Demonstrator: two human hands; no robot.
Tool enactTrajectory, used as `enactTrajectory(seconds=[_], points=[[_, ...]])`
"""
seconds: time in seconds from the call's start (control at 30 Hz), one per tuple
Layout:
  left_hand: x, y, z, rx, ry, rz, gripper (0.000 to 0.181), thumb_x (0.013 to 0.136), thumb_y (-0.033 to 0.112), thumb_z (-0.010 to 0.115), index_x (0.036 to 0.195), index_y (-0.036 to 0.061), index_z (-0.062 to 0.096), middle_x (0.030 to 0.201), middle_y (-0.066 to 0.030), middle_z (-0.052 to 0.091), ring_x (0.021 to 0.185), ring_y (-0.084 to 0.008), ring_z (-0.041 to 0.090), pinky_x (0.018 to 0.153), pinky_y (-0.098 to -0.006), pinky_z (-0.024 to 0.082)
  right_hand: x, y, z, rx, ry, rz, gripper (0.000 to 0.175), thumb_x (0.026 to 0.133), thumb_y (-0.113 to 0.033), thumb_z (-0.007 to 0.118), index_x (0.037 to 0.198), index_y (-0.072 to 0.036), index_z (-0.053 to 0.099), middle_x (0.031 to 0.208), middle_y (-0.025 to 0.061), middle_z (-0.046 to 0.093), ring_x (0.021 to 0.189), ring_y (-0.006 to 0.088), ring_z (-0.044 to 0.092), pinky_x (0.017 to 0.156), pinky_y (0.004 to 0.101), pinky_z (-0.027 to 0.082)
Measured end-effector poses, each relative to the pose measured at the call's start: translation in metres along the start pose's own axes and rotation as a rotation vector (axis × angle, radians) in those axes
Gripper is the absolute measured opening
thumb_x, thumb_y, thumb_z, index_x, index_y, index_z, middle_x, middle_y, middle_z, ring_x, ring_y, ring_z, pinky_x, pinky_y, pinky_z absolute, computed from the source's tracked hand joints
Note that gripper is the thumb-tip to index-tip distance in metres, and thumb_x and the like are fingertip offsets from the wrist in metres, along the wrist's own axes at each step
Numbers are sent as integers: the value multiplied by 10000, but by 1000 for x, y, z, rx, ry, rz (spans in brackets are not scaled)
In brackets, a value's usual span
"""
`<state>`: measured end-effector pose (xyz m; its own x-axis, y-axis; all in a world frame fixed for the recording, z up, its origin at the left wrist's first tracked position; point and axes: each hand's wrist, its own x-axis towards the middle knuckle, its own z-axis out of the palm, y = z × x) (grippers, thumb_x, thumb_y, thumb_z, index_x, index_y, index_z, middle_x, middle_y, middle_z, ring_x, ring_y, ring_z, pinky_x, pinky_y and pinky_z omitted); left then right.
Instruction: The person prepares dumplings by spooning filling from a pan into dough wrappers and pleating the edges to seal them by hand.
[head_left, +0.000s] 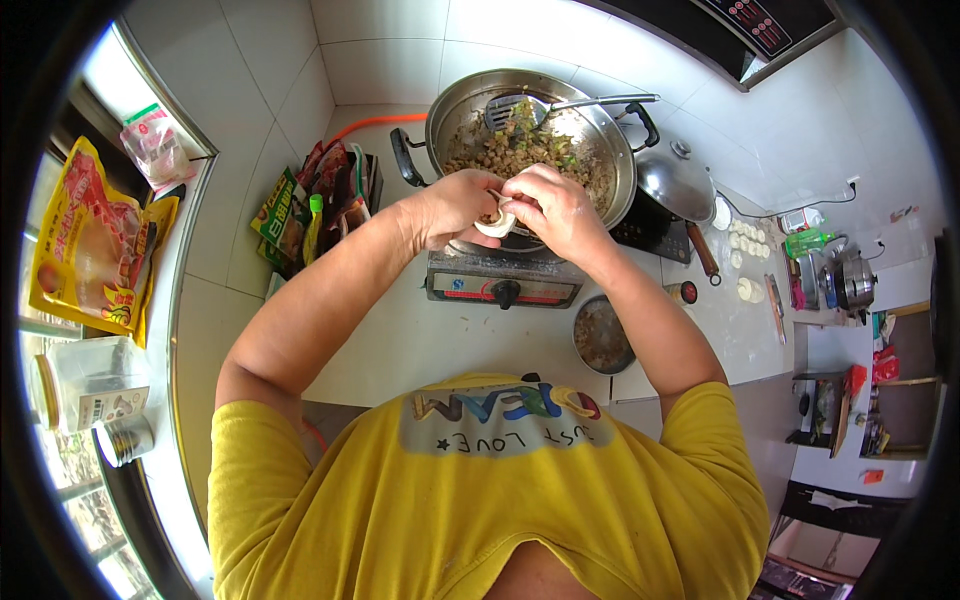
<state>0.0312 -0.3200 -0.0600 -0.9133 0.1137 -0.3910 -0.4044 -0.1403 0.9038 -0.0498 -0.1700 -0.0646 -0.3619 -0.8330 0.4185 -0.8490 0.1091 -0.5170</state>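
My left hand (455, 208) cups a round dough wrapper (496, 223) with brown chopped filling showing inside it. The fingers of my right hand (553, 211) pinch the wrapper's edge from the other side. Both hands are over the near rim of a wide steel pan (622, 180). Chopped filling (517, 152) with green bits lies in the pan, and a slotted metal spatula (517, 112) rests in it with its handle across the far right rim. Under the pan stands a gas stove (504, 289) with a black knob.
Seasoning packets (281, 210) stand left of the pan. A lidded wok (679, 180) sits at the right, beyond a small bowl (602, 335) and a jar (682, 292). Dough pieces (748, 241) and a dough roll (750, 290) lie farther right, near a knife (775, 307). An orange hose (375, 120) runs behind.
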Motion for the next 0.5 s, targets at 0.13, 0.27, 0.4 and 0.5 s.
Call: enactTrajectory(seconds=[0.13,0.27,0.4,0.5], points=[[1,27,-6,-109,-52,42,421,789,25,444,1207,15,389,974,-104,543,862,-187,562,692,-330,530,10,3,-4,28,159,42,105,732,-71,618,808,-27,560,770,103,563,680,257,573,593,326,454],[0,33,-7,-291,-27,153,606,806,147,493,1326,66,192,998,-110,535,794,-204,600,681,-373,517,8,18,4,198,321,173,91,737,-35,616,805,-17,558,735,83,589,631,178,577,555,282,454],[12,-11,9,-539,171,287,404,860,204,450,1230,86,339,1051,-82,514,908,-203,568,729,-368,515,4,24,28,318,400,279,70,757,-44,610,804,-26,561,667,52,584,585,117,562,548,242,455],[16,-20,15,-578,266,339,345,868,210,454,1184,83,396,1026,-79,531,894,-193,571,726,-356,519,4,23,31,342,402,348,60,766,-50,604,801,-28,561,651,52,589,579,114,568,544,237,455]])
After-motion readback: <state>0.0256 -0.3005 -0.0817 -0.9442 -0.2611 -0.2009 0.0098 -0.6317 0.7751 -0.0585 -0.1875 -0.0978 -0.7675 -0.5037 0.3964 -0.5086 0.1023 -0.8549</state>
